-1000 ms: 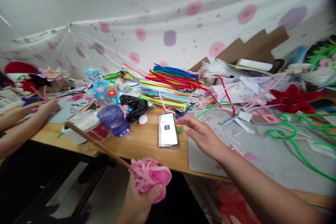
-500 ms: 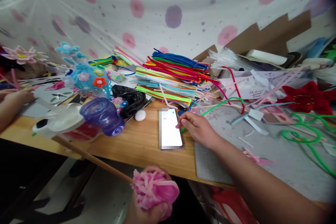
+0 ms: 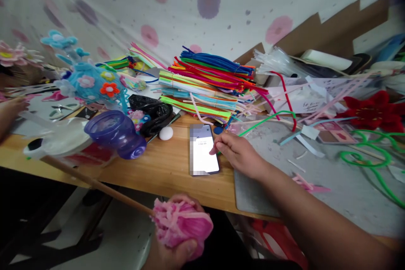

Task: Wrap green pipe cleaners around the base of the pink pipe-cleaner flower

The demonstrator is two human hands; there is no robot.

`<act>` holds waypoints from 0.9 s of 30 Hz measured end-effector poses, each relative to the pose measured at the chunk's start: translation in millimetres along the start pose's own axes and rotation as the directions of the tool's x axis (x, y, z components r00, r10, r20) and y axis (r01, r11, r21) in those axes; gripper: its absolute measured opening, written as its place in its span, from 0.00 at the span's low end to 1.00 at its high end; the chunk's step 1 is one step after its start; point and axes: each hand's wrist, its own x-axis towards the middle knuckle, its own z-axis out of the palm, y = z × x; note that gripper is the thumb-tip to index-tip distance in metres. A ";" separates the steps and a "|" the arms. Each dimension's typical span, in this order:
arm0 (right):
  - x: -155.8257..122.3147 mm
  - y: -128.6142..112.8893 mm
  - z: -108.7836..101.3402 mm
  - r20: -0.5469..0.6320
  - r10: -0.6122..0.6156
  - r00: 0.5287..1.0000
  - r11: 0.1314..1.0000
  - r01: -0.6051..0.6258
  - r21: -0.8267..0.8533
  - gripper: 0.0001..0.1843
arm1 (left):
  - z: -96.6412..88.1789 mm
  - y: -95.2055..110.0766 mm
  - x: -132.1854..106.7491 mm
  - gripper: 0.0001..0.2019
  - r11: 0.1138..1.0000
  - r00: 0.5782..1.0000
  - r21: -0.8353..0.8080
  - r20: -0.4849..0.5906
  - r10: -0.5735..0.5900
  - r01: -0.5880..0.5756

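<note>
My left hand (image 3: 177, 253) is closed around a pink fuzzy flower (image 3: 186, 225) below the table's front edge. From the flower a wooden stick (image 3: 104, 187) runs up to the left. Over the right side of a phone (image 3: 204, 156) hovers my right hand (image 3: 238, 154), fingers loosely bent and holding nothing. One fingertip is at the lit screen; whether it touches cannot be made out. The phone lies flat on the wooden table (image 3: 171, 164), part of its screen pixelated.
Bundled pipe cleaners (image 3: 202, 88) are stacked behind the phone. To the left stand a purple plastic vase (image 3: 109, 133), a white egg-shaped ball (image 3: 166, 133) and a blue flowered piece (image 3: 91, 80). Another person's hand (image 3: 14, 109) is at far left. A grey mat (image 3: 259, 190) lies right.
The phone screen now shows a different page, with a grey band at the top and text below. My view has shifted slightly; both hands keep nearly the same positions.
</note>
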 end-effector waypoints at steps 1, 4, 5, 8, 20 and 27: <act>-0.5 -0.3 0.0 0.007 -0.010 1.000 1.000 0.010 -0.009 0.11 | 0.2 -0.5 -0.4 0.23 1.000 1.000 -0.011 -0.010 -0.008 0.008; -1.6 -1.5 2.4 0.038 -0.046 0.998 0.998 0.048 -0.038 0.11 | 2.3 -1.7 -1.3 0.23 0.997 0.998 -0.067 -0.050 -0.026 0.022; -1.7 -1.9 3.9 0.046 -0.056 0.997 0.997 0.058 -0.048 0.11 | 3.1 -1.7 -1.5 0.23 0.997 0.998 -0.079 -0.055 -0.032 0.028; -1.0 -2.9 9.0 0.088 -0.077 0.993 0.993 0.084 -0.082 0.10 | 4.0 -0.9 -1.7 0.23 0.997 0.998 -0.071 -0.045 -0.044 0.041; -1.9 -0.9 6.8 0.071 -0.077 0.994 0.983 0.088 -0.161 0.11 | 9.9 3.1 -2.7 0.23 0.997 0.992 -0.064 -0.109 -0.058 0.051; -0.6 -1.4 8.1 0.069 -0.082 0.994 0.978 0.094 -0.185 0.11 | 9.0 2.5 -3.0 0.24 0.998 0.990 -0.043 -0.133 -0.048 0.043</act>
